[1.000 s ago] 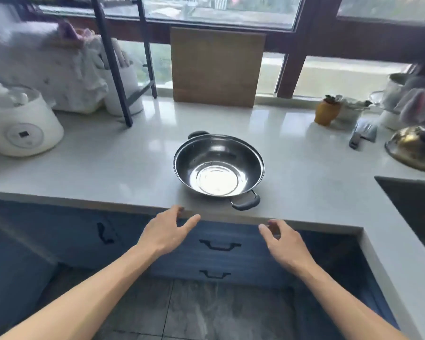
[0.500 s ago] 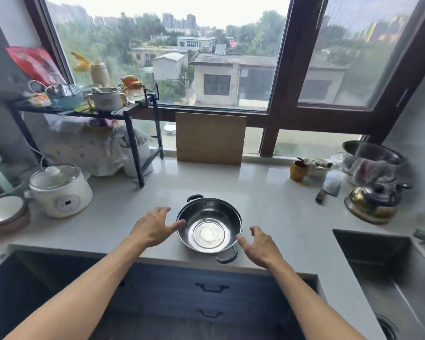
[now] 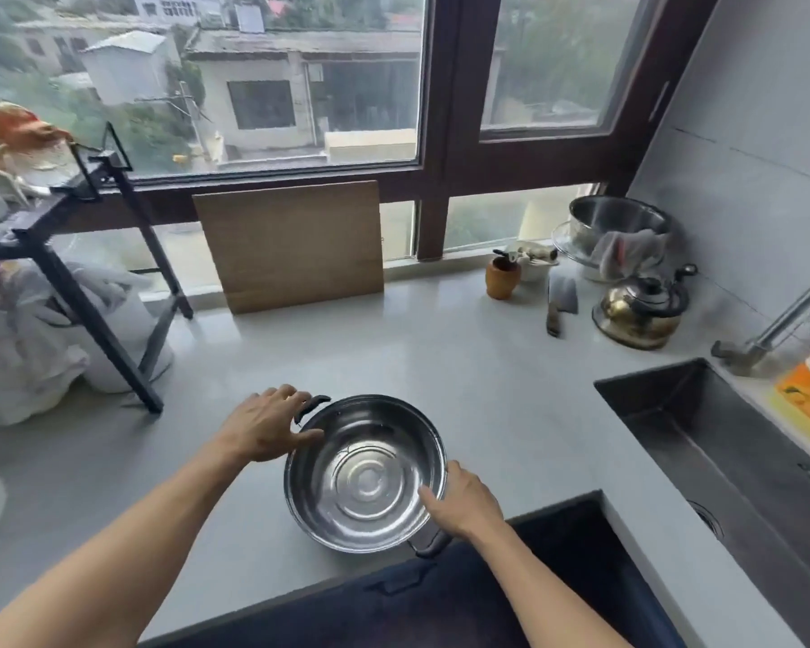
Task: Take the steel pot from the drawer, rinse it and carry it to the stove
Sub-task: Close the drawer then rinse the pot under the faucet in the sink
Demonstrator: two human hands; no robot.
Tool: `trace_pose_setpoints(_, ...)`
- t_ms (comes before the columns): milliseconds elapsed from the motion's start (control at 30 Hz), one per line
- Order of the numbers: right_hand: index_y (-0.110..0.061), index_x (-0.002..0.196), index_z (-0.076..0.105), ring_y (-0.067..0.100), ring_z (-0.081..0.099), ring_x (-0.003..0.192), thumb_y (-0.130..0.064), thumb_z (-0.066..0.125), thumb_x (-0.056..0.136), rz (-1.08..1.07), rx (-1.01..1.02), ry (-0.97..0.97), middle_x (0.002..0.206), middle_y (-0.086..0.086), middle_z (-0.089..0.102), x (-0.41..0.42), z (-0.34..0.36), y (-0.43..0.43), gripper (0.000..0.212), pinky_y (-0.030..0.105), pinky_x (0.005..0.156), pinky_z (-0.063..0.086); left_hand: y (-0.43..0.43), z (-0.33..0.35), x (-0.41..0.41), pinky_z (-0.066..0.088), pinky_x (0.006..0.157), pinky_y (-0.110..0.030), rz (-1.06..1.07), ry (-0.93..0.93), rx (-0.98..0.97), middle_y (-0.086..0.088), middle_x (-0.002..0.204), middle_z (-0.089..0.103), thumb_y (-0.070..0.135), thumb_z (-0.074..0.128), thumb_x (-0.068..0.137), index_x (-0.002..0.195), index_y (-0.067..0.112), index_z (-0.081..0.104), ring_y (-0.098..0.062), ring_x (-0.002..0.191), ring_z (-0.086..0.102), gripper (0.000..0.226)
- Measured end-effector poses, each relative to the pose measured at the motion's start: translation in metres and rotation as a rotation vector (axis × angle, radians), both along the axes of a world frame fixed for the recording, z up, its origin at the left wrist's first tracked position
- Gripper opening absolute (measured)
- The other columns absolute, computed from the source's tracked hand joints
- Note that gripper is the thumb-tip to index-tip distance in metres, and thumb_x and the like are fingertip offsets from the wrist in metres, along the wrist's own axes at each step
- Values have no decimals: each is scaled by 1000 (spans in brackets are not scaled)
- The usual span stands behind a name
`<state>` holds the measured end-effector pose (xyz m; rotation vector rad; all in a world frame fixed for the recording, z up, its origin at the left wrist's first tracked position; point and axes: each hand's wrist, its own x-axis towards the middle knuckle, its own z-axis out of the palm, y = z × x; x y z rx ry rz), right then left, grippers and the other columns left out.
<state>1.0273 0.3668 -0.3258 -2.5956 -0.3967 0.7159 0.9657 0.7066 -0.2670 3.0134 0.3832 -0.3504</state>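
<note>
The steel pot [image 3: 365, 479] is shiny, round and empty, with two black handles. It sits on the pale counter [image 3: 487, 367] near the front edge. My left hand [image 3: 263, 427] is on its far-left side, fingers curled over the black handle and thumb on the rim. My right hand [image 3: 459, 502] grips the near-right rim just above the other handle, thumb inside the pot. The dark blue drawer front [image 3: 440, 600] lies below the counter edge.
A steel sink [image 3: 721, 460] with a faucet [image 3: 777, 320] is set into the counter on the right. Behind it stand a brass kettle [image 3: 641, 311], a knife [image 3: 559, 297] and an orange cup [image 3: 502, 278]. A wooden board [image 3: 295, 245] leans on the window; a black rack [image 3: 94, 320] stands at left.
Both hands moved forward from the counter edge and closed on the pot's sides. The view rose from the drawers and swung right, bringing the sink into sight.
</note>
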Motion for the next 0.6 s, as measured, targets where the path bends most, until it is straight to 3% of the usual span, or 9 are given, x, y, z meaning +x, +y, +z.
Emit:
trace_pose_setpoints(167, -26, 134, 39, 30, 67, 105, -56, 50, 86, -62, -2, 12, 121, 4, 67, -3, -21, 3, 58, 46, 88, 56, 30, -49, 63, 45, 111, -44, -192, 72, 27, 2, 158, 50, 80, 48, 93, 159, 38, 41, -25, 140, 54, 79)
trace_pose_setpoints(300, -27, 133, 49, 28, 67, 110, -57, 45, 87, -110, -5, -11, 124, 1, 69, -5, -38, -2, 54, 47, 92, 55, 33, -86, 95, 46, 112, -47, -238, 108, 51, -1, 163, 46, 67, 47, 101, 163, 38, 36, -27, 143, 53, 69)
trace_pose_setpoints(500, -19, 122, 57, 28, 67, 86, -38, 43, 98, -131, 47, -68, 96, 5, 73, -1, -38, 2, 34, 45, 81, 56, 36, -109, 111, 52, 105, -47, -228, 210, -13, -7, 140, 60, 47, 47, 103, 157, 39, 40, -32, 127, 65, 55)
trace_pose_setpoints(567, -18, 117, 58, 29, 65, 81, -35, 44, 98, -125, 48, -78, 89, 6, 71, 3, -36, 2, 29, 44, 78, 55, 41, -112, 114, 56, 95, -44, -223, 230, -54, -8, 133, 64, 40, 51, 104, 156, 37, 44, -32, 123, 67, 52)
trace_pose_setpoints(600, -17, 113, 57, 29, 65, 78, -35, 44, 98, -125, 44, -84, 85, 6, 70, 5, -35, 2, 27, 45, 76, 56, 43, -113, 116, 57, 82, -41, -215, 242, -79, -9, 132, 65, 38, 53, 106, 155, 36, 45, -33, 120, 69, 49)
